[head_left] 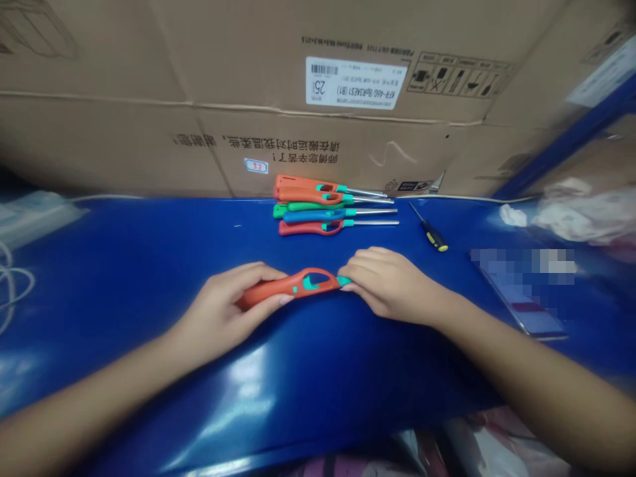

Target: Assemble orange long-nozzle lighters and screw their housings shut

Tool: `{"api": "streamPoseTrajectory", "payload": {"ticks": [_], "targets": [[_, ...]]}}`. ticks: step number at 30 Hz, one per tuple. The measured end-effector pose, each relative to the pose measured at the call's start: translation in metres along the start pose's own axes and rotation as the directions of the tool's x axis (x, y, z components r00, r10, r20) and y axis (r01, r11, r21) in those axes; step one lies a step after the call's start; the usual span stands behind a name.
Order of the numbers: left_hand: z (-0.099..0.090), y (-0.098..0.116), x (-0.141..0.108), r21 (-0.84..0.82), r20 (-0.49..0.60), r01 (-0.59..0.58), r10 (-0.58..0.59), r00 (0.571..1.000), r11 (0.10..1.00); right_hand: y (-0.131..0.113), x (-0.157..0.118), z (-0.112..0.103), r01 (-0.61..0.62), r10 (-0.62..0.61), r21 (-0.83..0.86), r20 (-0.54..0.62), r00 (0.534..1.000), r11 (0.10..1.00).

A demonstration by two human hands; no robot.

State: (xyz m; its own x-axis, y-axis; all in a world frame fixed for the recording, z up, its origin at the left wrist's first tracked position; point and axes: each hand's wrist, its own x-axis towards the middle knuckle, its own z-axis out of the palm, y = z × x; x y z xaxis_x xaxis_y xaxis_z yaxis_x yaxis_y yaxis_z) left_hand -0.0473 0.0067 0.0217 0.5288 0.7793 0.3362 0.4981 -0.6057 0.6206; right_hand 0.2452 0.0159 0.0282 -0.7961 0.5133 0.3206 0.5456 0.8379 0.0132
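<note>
An orange lighter with a teal trigger lies level between my two hands, above the blue table. My left hand is wrapped round its handle end, thumb along the near side. At the other end, my right hand is closed round the teal collar and covers the metal tube. Beyond them rests a pile of similar lighters: a red one, a blue one, green and orange ones, their metal tubes pointing right.
A black and yellow screwdriver lies right of the pile, and a phone farther right. Cardboard boxes stand along the back edge. White cable is at the left, crumpled plastic at the right. Bags show below the front edge.
</note>
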Motion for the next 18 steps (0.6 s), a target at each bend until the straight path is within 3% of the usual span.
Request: {"api": "streamPoseTrajectory", "payload": {"ticks": [9,18], "targets": [[-0.0008,0.0028,-0.0028,-0.028,0.067,-0.023,0.024,0.997,0.999,-0.0066,-0.0014,0.0055,-0.130,0.113,0.210,0.093,0.989,0.969],[0.0011,0.0008,-0.0042,-0.028,0.063,-0.029,0.031,0.998,0.999,-0.0106,-0.0029,0.0042,-0.141,0.131,0.193,0.063,0.989,0.971]]}}
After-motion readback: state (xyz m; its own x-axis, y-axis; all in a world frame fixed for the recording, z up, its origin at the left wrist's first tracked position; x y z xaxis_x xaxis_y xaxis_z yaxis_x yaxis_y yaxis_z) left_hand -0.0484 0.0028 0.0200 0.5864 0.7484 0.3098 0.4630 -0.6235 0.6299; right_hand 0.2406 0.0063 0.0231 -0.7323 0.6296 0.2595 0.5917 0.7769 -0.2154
